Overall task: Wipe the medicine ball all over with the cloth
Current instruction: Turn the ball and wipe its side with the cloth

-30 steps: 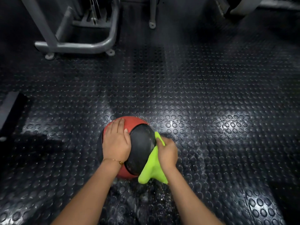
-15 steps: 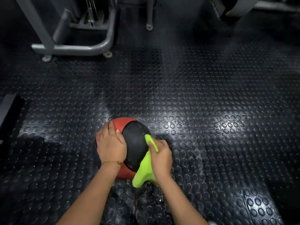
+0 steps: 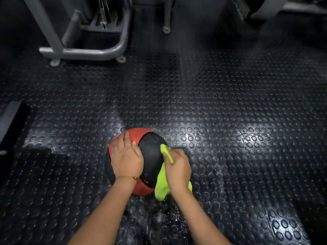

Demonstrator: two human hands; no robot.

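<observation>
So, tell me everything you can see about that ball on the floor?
The ball is round, red with a broad black panel, matte and rubbery-looking. It sits on the studded black floor. The left hand rests flat on its top; the right hand holds a lime-green cloth against its right side.

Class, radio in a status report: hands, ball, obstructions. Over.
Left hand flat on ball. Right hand grips cloth against its right side. Nothing in the way.

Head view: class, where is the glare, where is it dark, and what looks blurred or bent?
Head view: glare whitens the studded floor right of the medicine ball; the corners fall into shadow; the wide lens curves the stud rows toward the edges; the near floor between the forearms looks softly blurred.
</observation>
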